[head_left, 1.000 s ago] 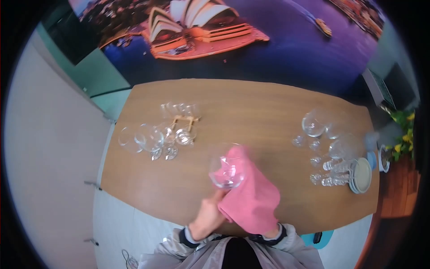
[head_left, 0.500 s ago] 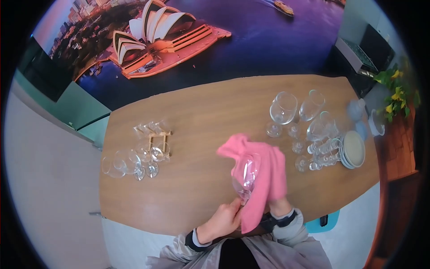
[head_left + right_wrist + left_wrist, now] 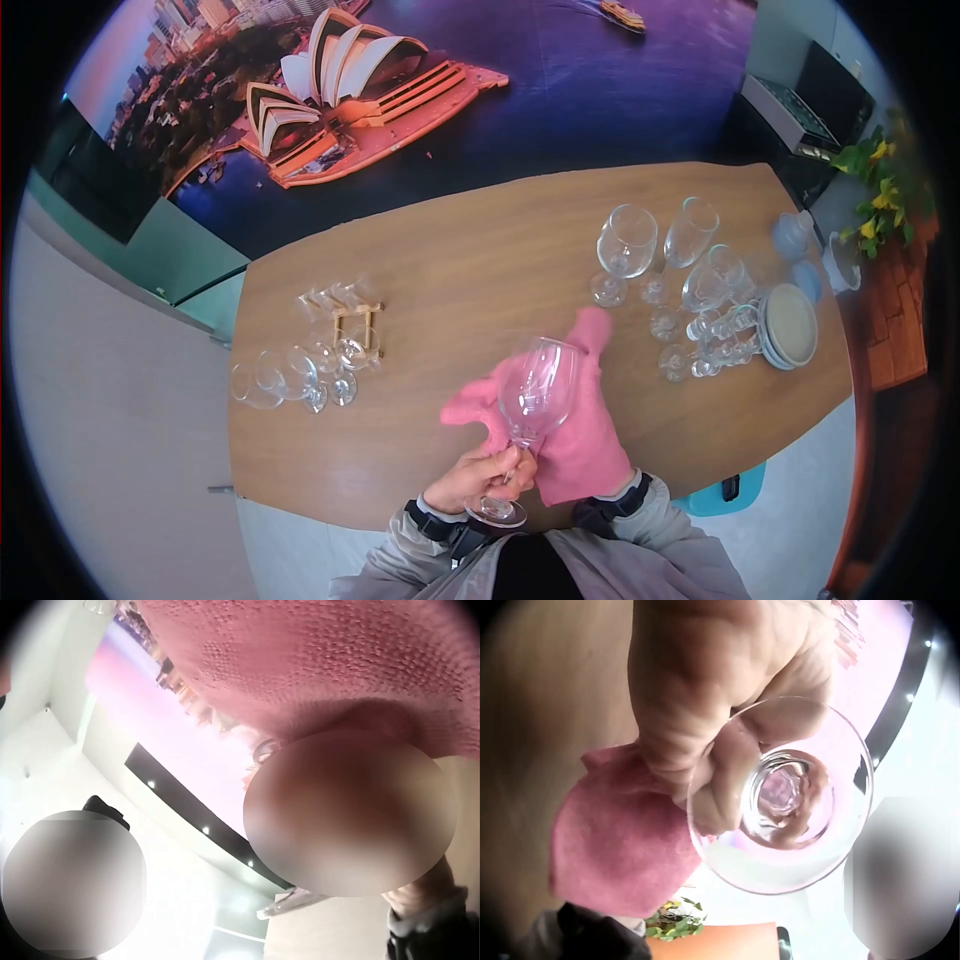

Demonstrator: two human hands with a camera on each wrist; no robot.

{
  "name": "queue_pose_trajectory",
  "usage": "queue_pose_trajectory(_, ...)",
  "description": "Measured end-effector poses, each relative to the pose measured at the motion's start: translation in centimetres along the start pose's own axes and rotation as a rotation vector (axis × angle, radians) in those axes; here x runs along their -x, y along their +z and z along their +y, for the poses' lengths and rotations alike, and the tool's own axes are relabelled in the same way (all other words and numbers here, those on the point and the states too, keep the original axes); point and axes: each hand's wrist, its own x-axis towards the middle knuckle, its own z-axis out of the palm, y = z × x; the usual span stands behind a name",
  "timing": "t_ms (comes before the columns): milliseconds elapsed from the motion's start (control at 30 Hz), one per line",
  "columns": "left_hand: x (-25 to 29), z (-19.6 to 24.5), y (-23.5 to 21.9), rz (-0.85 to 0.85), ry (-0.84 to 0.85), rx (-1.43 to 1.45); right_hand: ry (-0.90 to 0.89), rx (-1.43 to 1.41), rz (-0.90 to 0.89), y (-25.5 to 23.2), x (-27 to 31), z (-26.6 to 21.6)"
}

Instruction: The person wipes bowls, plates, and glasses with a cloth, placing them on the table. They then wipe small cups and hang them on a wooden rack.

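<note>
In the head view my left hand (image 3: 475,482) pinches the stem of a clear wine glass (image 3: 540,390). Its bowl leans up and to the right, while the round foot hangs below the fingers. In the left wrist view the fingers curl round the stem just behind the foot (image 3: 840,851). A pink cloth (image 3: 580,455) covers my right hand and hides its fingers; only skin at the right wrist (image 3: 620,487) shows. The cloth lies behind the bowl, bunched on both sides of it, and fills the top of the right wrist view.
Several glasses (image 3: 628,245) stand on the table's right side, beside stacked pale dishes (image 3: 792,325). On the left are more stemmed glasses (image 3: 290,375) and a small wooden rack (image 3: 340,325) with glasses around it. A yellow-flowered plant (image 3: 880,200) stands past the right edge.
The cloth has shifted from wrapping round the bowl to behind it, baring the bowl. My left hand has turned, so the glass's foot shows below it. The head view has swung right.
</note>
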Motion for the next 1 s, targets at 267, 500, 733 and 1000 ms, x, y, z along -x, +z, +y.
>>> queue_pose_trajectory(267, 1.7, 2.2, 0.9, 0.069, -0.206, -0.338, -0.162, 1.452, 0.193, 0.4, 0.7, -4.4)
queue_pose_trajectory(500, 0.8, 2.2, 1.9, 0.311, -0.210, -0.619, -0.255, 0.740, 0.075, -7.1, 2.3, 2.4)
queue_pose_trajectory(733, 0.4, 1.3, 1.0, 0.378, -0.147, -1.059, -0.390, 0.787, 0.170, -6.0, -0.8, 3.6)
queue_pose_trajectory(1000, 0.5, 1.9, 2.5, 0.416, -0.048, -1.028, -0.147, 1.083, 0.011, -9.2, -1.2, 1.3)
